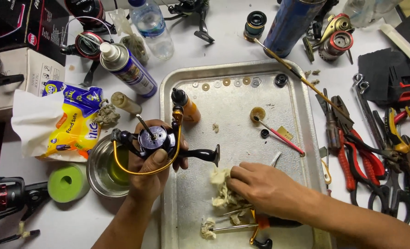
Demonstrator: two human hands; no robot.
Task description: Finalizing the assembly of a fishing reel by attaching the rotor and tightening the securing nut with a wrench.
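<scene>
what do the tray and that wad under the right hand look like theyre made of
Tray: likely aluminium or steel, judging by its dull grey brushed sheen and rolled rim. Wad under the right hand: looks like soft cotton or tissue, cream, frayed and clumped.

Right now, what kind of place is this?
Probably a fishing reel repair bench. The left hand holds a dark spinning reel with a gold bail wire over a scratched metal tray, and red-handled pliers lie alongside.
</scene>
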